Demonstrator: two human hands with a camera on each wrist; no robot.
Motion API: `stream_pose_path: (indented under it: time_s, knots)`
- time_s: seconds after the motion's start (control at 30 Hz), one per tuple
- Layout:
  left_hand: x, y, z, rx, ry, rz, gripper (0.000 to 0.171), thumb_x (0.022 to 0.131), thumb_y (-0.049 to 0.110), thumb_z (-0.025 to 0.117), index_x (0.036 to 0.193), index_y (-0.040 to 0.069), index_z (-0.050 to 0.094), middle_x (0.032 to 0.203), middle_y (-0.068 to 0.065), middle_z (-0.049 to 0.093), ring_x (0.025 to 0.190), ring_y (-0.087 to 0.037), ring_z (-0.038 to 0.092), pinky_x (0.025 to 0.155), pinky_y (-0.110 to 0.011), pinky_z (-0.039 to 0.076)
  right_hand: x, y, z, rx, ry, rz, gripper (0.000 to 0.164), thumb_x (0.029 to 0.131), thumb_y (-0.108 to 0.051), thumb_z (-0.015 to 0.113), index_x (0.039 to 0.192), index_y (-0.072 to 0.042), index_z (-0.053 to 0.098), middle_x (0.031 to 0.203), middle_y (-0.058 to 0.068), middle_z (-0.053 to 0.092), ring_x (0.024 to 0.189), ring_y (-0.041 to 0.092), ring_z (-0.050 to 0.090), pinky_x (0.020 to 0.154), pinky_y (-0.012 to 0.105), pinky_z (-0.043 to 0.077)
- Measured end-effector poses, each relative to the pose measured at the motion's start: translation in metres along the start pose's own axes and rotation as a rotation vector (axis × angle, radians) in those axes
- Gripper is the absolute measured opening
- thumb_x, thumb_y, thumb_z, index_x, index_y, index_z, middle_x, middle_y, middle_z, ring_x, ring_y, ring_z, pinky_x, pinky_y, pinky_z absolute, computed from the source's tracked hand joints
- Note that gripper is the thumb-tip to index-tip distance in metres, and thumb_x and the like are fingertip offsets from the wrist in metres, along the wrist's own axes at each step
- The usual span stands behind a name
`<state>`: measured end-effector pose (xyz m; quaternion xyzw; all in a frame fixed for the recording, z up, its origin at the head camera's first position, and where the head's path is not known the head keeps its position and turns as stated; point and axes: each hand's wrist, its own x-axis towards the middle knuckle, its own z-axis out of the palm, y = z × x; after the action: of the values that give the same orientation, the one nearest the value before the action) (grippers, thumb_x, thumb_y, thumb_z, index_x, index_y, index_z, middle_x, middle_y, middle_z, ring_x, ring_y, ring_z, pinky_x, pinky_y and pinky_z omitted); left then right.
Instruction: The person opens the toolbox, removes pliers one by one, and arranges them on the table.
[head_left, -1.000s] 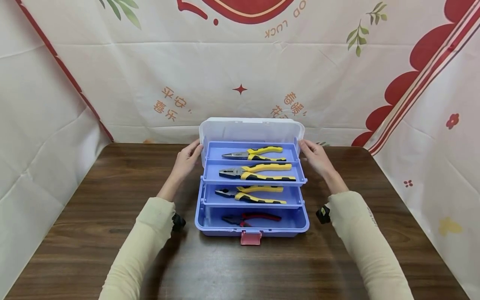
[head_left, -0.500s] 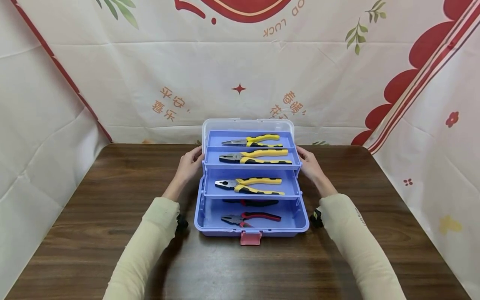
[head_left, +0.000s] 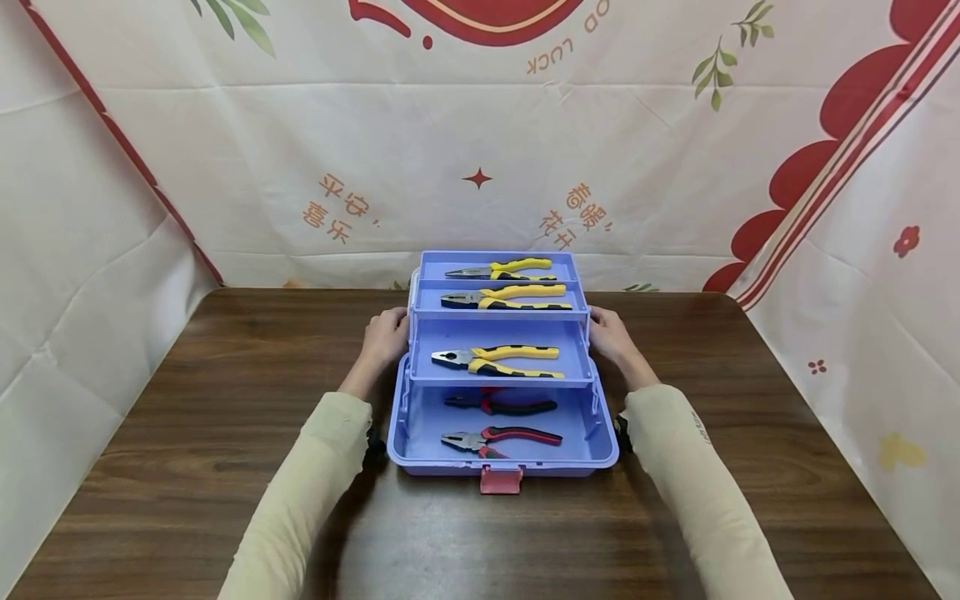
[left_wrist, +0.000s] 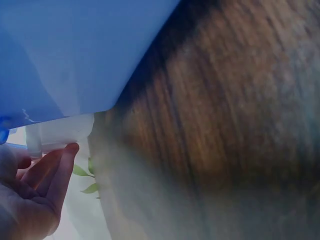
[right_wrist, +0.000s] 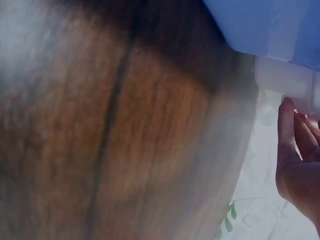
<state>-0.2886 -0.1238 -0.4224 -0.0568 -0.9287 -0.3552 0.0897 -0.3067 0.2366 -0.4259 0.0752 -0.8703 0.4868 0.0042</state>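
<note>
A blue toolbox (head_left: 504, 469) stands open, its stepped trays (head_left: 501, 382) fanned up and back. My left hand (head_left: 386, 337) holds the left side of its clear white lid (left_wrist: 67, 134), behind the trays. On the other side, my right hand (head_left: 612, 337) grips the same lid (right_wrist: 283, 75) by its right edge. Needle-nose pliers (head_left: 498, 270) lie in the top tray, with yellow-handled combination pliers (head_left: 506, 296) just below. Another yellow-handled pair of pliers (head_left: 495, 362) rests in the lower tray. Red-and-black pliers (head_left: 501, 435) and darker pliers (head_left: 501, 406) lie in the bottom.
A red latch (head_left: 501, 480) hangs from the toolbox's front. The box sits on a dark wooden table (head_left: 187, 467). Right behind the table hangs a printed white cloth (head_left: 300, 133), with more cloth at both sides.
Both hands have lowered the lid backward, behind the toolbox. The trays have spread up and back with it, baring more of the bottom and the darker pliers there.
</note>
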Motion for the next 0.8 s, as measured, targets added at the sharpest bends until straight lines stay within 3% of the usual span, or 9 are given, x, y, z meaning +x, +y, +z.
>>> stream_pose_path:
  time_s: [0.17,0.3,0.5,0.63,0.8]
  knots:
    - [0.001,-0.003,0.004,0.032,-0.005,-0.004,0.025,0.089,0.013,0.042,0.077,0.002,0.06,0.072,-0.012,0.057,0.077,-0.033,0.055,0.069,-0.046,0.04,0.001,0.005,0.002,0.026,-0.05,0.066,0.037,0.095,-0.012,0.036,0.124,0.01,0.043,0.092,0.02,0.059,0.07,0.011,0.054,0.063,0.022,0.044]
    - [0.002,-0.002,0.003,0.025,-0.012,-0.01,0.025,0.09,0.013,0.042,0.078,0.002,0.06,0.072,-0.012,0.057,0.076,-0.033,0.054,0.068,-0.045,0.04,0.002,0.006,0.003,0.082,-0.057,0.083,0.038,0.095,-0.012,0.036,0.125,0.011,0.041,0.092,0.022,0.059,0.068,0.009,0.055,0.062,0.022,0.045]
    - [0.0,-0.001,0.001,-0.049,-0.063,-0.047,0.028,0.091,0.015,0.041,0.098,-0.001,0.063,0.088,-0.016,0.06,0.085,-0.032,0.053,0.075,-0.044,0.04,0.0,0.006,0.003,0.116,-0.063,0.139,0.042,0.095,-0.016,0.036,0.129,0.008,0.036,0.106,0.026,0.054,0.077,0.012,0.056,0.066,0.023,0.046]
    - [-0.003,-0.003,-0.001,-0.126,-0.116,-0.095,0.034,0.093,0.019,0.04,0.115,-0.002,0.055,0.103,-0.019,0.058,0.092,-0.03,0.053,0.08,-0.04,0.041,-0.001,0.007,0.0,0.125,-0.058,0.175,0.046,0.096,-0.024,0.037,0.13,0.006,0.037,0.111,0.026,0.051,0.082,0.017,0.054,0.069,0.025,0.046]
    - [-0.01,-0.004,-0.009,-0.315,-0.157,-0.148,0.045,0.095,0.029,0.039,0.129,0.0,0.041,0.113,-0.019,0.053,0.091,-0.03,0.056,0.068,-0.036,0.049,0.004,-0.006,-0.017,0.129,0.101,0.089,0.046,0.092,-0.029,0.047,0.123,0.006,0.047,0.115,0.022,0.05,0.092,0.022,0.053,0.078,0.033,0.045]
